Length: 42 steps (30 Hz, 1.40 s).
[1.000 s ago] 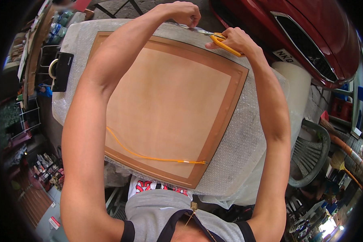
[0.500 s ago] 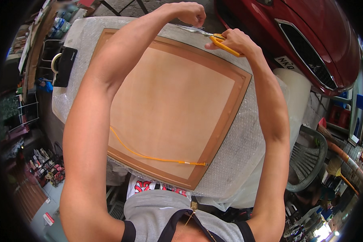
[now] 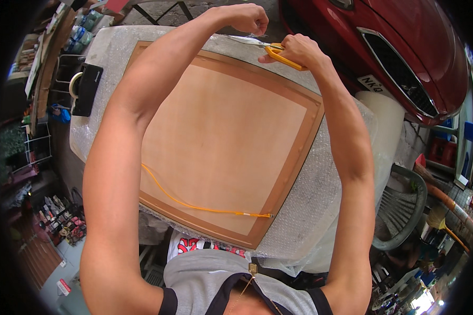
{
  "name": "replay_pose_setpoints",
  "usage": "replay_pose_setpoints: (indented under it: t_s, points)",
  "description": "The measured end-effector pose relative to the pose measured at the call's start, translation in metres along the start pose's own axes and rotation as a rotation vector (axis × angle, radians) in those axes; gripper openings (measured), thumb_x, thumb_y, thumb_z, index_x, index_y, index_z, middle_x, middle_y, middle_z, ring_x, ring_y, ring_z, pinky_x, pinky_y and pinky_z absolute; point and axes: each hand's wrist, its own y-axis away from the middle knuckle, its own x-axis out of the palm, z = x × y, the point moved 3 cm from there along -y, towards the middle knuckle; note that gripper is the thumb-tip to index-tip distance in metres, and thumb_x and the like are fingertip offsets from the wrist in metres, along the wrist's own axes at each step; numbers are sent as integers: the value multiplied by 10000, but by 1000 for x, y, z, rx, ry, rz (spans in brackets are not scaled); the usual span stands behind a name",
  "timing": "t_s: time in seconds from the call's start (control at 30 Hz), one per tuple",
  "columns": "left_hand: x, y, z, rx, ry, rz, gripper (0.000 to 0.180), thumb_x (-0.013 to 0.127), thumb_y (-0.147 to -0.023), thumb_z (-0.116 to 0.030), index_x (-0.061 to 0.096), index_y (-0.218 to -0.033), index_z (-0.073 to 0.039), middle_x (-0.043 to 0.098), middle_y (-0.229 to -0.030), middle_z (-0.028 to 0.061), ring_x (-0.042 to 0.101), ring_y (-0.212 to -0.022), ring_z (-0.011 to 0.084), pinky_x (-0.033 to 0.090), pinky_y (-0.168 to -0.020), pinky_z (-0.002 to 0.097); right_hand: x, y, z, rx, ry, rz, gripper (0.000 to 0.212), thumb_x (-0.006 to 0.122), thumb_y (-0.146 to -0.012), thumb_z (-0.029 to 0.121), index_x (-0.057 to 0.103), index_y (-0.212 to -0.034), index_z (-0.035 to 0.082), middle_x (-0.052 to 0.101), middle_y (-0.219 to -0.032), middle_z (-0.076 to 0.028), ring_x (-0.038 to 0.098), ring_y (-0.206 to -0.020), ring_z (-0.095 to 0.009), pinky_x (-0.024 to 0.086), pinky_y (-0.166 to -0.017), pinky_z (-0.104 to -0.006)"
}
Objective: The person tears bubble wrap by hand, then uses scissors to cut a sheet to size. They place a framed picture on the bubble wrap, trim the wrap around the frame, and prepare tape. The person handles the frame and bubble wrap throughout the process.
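My right hand point(image 3: 301, 49) grips scissors point(image 3: 281, 55) by their yellow handles, past the far edge of a framed panel. The blades point left along the far edge of a sheet of bubble wrap point(image 3: 320, 173). Beyond that edge, my left hand point(image 3: 248, 20) is closed, its fingertips pinching what looks like clear wrap. Between my arms the panel point(image 3: 220, 142) lies back side up on the wrap, with a brown frame around a pale board. A yellow cord point(image 3: 194, 208) rests across its near part. My left forearm hides the panel's left side.
A tape roll in a black holder point(image 3: 87, 90) sits at the table's left edge. A red car point(image 3: 404, 52) stands close at the far right. A roll of wrapping material point(image 3: 386, 113) and a green plastic chair point(image 3: 402, 205) are on the right.
The scissors in my right hand have moved a little to the left, closer to my left hand. My left hand stays almost in place, still closed.
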Motion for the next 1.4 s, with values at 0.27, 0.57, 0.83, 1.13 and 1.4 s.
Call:
replay_pose_setpoints:
  t_s: [0.27, 0.57, 0.83, 1.13, 1.4]
  points:
    - [-1, 1, 6, 128, 0, -67, 175, 606, -723, -142, 690, -834, -35, 672, -797, 162, 633, -730, 302, 490, -680, 399, 1, -6, 8, -15, -15, -5, 995, 537, -458, 926, 681, -792, 0, 668, -791, -150, 667, -817, -303, 530, -731, -400]
    - [-8, 10, 7, 134, 84, -99, 166, 611, -727, -136, 683, -823, -23, 666, -772, 161, 619, -705, 284, 483, -677, 385, -3, -13, 20, -24, 10, 20, 1025, 538, -453, 926, 678, -849, -9, 674, -854, -158, 666, -859, -312, 531, -753, -410]
    - [-17, 16, 8, 123, 109, -113, 171, 620, -763, -146, 679, -856, -16, 673, -797, 146, 621, -719, 262, 485, -686, 370, -8, -19, 32, -42, 16, -3, 1030, 551, -462, 916, 681, -896, -9, 677, -904, -169, 661, -887, -324, 526, -780, -415]
    - [-19, 22, 14, 78, 84, -151, 138, 632, -818, -157, 667, -880, -39, 657, -823, 103, 619, -795, 212, 484, -733, 339, -11, -20, 48, 23, 48, 125, 1014, 553, -466, 912, 691, -919, 14, 678, -945, -145, 660, -921, -301, 520, -785, -403]
    - [-27, 36, 11, -7, 45, -206, 120, 653, -824, -168, 676, -883, -66, 664, -855, 84, 622, -826, 206, 499, -764, 335, -12, -24, 57, 17, 85, 21, 957, 573, -519, 875, 693, -955, 31, 678, -984, -150, 655, -951, -301, 526, -804, -406]
